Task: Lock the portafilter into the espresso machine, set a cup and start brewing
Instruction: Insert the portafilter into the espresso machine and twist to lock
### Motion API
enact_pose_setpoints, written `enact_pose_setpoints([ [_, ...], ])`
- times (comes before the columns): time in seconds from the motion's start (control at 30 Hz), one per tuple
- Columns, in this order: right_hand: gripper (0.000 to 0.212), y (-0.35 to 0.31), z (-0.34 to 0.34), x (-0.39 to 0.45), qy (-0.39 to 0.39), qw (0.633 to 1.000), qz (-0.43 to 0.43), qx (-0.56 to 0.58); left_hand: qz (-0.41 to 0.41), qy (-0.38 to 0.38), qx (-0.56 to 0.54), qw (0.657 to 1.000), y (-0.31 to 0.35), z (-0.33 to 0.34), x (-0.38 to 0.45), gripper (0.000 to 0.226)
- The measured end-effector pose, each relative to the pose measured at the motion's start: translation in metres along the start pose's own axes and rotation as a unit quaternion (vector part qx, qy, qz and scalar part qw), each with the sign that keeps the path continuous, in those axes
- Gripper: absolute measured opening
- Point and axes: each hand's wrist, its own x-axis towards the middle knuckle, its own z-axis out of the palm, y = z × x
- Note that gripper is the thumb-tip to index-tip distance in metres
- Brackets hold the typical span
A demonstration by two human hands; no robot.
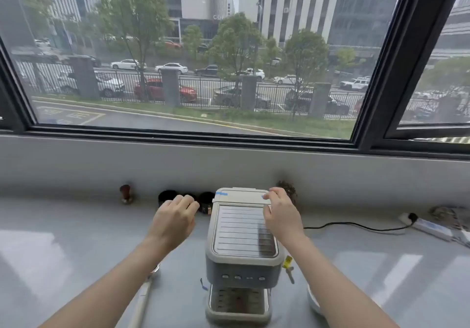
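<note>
A pale grey espresso machine [243, 256] stands on the counter below me, its ribbed top and front buttons [243, 277] in view, the drip tray [237, 302] bare. The portafilter [143, 299] lies on the counter to its left, its long pale handle partly under my left forearm. A white cup [313, 302] peeks out beside my right forearm. My left hand [173, 222] hovers left of the machine, fingers loosely curled, holding nothing. My right hand [281, 213] rests over the machine's back right corner, fingers bent, holding nothing.
Dark round containers [206, 200] and a wooden-handled tamper [125, 193] stand along the wall behind the machine. A black cable [356, 226] runs right to a power strip [429, 227]. A steam wand with a yellow tag [288, 268] sticks out of the machine's right side.
</note>
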Motion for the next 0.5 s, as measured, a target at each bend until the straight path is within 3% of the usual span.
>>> enact_pose_setpoints([
  [0.07,0.033,0.002,0.011,-0.001,-0.02,0.999,0.039,0.008,0.007,-0.036,0.012,0.999,0.004,0.016,-0.012,0.005],
  [0.13,0.032,0.003,0.025,-0.008,-0.044,0.997,0.064,0.016,0.009,-0.094,0.035,0.995,0.008,0.034,-0.033,0.011],
  [0.3,0.03,0.004,0.043,-0.013,-0.032,0.998,0.06,0.016,-0.025,-0.148,0.02,0.988,0.019,0.067,-0.08,0.012],
  [0.5,0.058,0.011,0.054,-0.014,-0.014,0.999,0.048,-0.005,-0.115,-0.244,0.012,0.963,0.018,0.104,-0.145,0.029],
])
